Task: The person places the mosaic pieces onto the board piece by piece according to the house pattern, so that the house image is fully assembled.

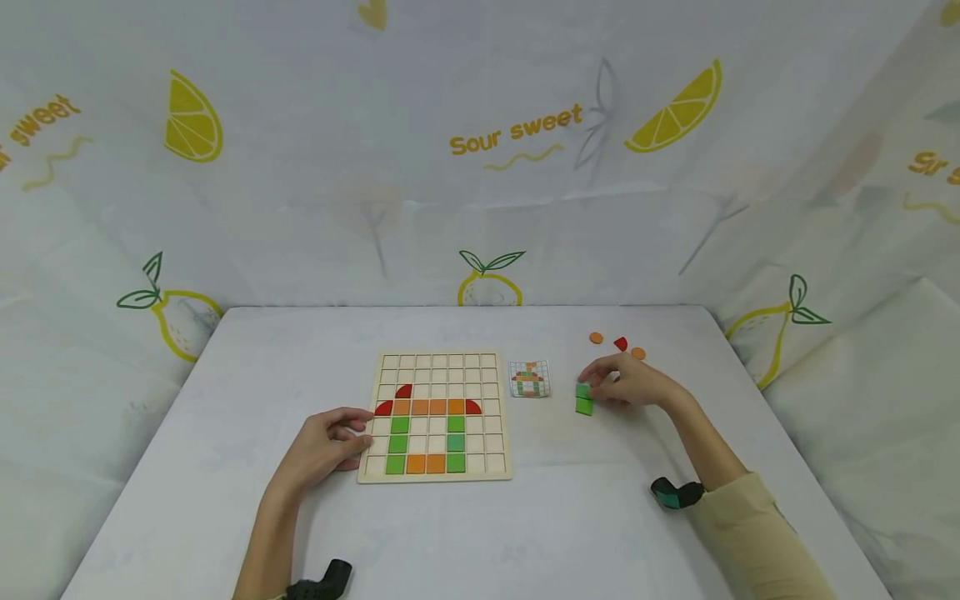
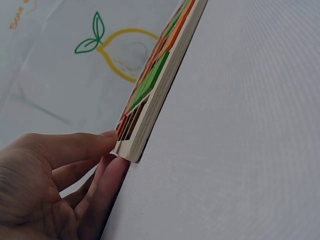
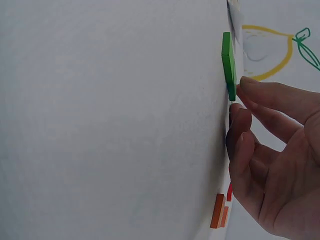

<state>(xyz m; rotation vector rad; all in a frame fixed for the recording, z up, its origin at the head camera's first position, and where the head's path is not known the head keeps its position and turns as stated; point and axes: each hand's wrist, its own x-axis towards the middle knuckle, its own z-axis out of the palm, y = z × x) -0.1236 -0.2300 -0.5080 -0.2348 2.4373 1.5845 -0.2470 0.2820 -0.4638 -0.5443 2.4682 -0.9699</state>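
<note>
A square wooden grid board (image 1: pixel 435 482) lies flat, with green, orange and red pieces set in a pattern in its cells. My left hand (image 1: pixel 330 442) rests at its left edge; in the left wrist view a finger lies on the rim and the thumb is against the side of the board near a corner. Right of the board, my right hand (image 1: pixel 626 382) is bent over two green squares, its thumb and index fingertips right at the edges of the farther, darker green square (image 1: pixel 582 389). The nearer, lighter green square (image 1: pixel 583 407) lies against it.
Between the board and my right hand lies a small printed pattern card (image 1: pixel 529 379). Beyond my right hand are an orange disc (image 1: pixel 596 337), a red quarter-round piece (image 1: pixel 620 343) and another orange disc (image 1: pixel 638 353). A white cloth with lemon prints (image 1: pixel 480 192) hangs behind the table.
</note>
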